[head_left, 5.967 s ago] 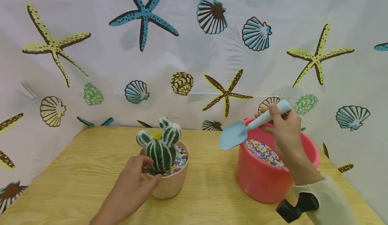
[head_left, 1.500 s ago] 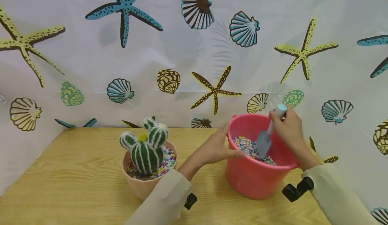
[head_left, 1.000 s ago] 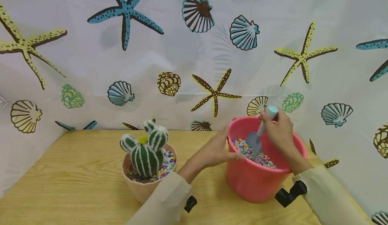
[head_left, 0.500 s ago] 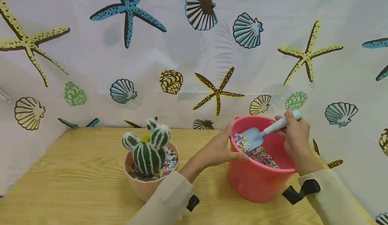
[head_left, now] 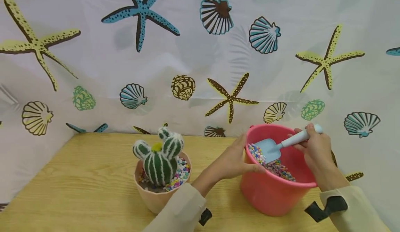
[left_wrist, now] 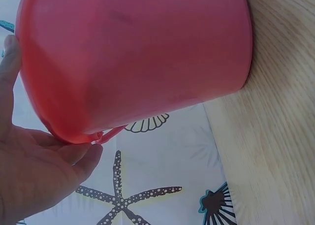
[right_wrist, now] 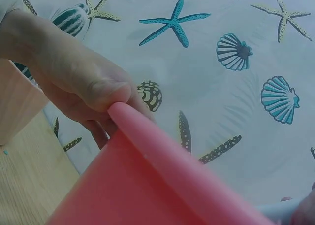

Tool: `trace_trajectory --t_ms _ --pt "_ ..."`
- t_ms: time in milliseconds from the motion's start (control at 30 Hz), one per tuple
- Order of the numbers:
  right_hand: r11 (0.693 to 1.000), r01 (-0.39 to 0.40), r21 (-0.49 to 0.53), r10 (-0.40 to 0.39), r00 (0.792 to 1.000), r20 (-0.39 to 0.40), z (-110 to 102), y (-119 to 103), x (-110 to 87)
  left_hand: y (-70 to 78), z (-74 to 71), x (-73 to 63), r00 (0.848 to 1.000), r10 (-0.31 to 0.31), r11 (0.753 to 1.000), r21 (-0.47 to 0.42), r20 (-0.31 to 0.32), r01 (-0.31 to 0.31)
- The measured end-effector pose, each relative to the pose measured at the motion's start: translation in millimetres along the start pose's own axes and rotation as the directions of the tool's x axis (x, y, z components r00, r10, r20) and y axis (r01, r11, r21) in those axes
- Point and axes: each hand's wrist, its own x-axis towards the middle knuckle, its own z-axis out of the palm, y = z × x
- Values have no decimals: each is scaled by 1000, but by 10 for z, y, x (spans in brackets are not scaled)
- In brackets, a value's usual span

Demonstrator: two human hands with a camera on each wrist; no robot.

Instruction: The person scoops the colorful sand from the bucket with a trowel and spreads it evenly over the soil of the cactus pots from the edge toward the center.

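Note:
My right hand (head_left: pixel 317 150) grips the white handle of a small light-blue trowel (head_left: pixel 269 150). The trowel slants down to the left inside a pink bucket (head_left: pixel 268 197), its blade at the multicoloured beads (head_left: pixel 278 169). I cannot tell whether beads lie on the blade. My left hand (head_left: pixel 229 164) holds the bucket's left rim, thumb toward the front and fingers farther back. The left wrist view shows this hand (left_wrist: pixel 39 166) at the rim, close to a handle lug. At the lower right of the right wrist view, only a bit of the trowel handle (right_wrist: pixel 278 211) shows.
Left of the bucket stands a peach pot (head_left: pixel 156 200) with a knitted cactus (head_left: pixel 160 167) and coloured beads (head_left: pixel 182 173). My left forearm passes in front of its right side. A white cloth (head_left: pixel 193 51) with starfish and shells hangs behind the wooden table (head_left: pixel 93 176).
The left hand has gone from the cactus pot to the bucket rim. The trowel, held steeply in the beads a second ago, has tipped to a flatter slant, its handle swinging right.

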Motion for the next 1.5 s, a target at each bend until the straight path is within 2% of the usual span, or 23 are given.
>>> trace_trajectory --t_ms 167,300,367,500,600,700,767,800,933,1067,1167,1300,1367,1400,1500 --pt "998 16 55 -16 1000 -1 -231 210 322 3 32 0 1000 12 1000 -17 -10 -12" --pt "983 47 178 -50 999 15 -485 412 654 23 38 15 1000 28 999 -19 -11 -28" --pt "969 52 242 -59 998 20 -561 476 750 32 38 11 1000 10 1000 -14 -5 -10" --pt "954 -41 298 45 999 -5 -414 341 568 10 30 -22 1000 -28 1000 -4 -2 28" --pt "936 -102 336 114 993 -17 -327 249 434 -10 27 -42 1000 -17 1000 -7 -2 17" --pt "914 -112 391 119 993 5 -388 266 452 -11 35 -49 1000 -7 1000 -3 6 7" --pt "910 -128 393 141 990 -4 -380 208 400 -4 42 -46 1000 -8 1000 -7 14 8" --pt "917 -112 382 123 992 -6 -410 230 426 1 44 -43 1000 -8 1000 -8 16 8" --pt "910 -115 398 129 992 -8 -352 151 337 -2 40 -39 1000 -9 1000 -10 11 9" --pt "869 -166 466 188 982 0 -283 61 250 -13 27 -40 1000 -4 1000 0 7 4" --pt "844 -163 512 177 984 22 -348 120 310 -8 18 -47 1000 -11 1000 12 12 11" --pt "804 -159 573 154 986 57 -500 267 503 -1 16 -62 999 -36 999 25 18 35" --pt "778 -173 604 172 983 61 -544 311 577 -2 23 -70 999 -36 999 19 20 35" --pt "776 -172 607 165 984 68 -579 346 616 -3 27 -75 999 -39 999 18 18 39" --pt "740 -176 649 154 984 92 -622 421 695 2 38 -94 999 -48 999 12 -3 48"
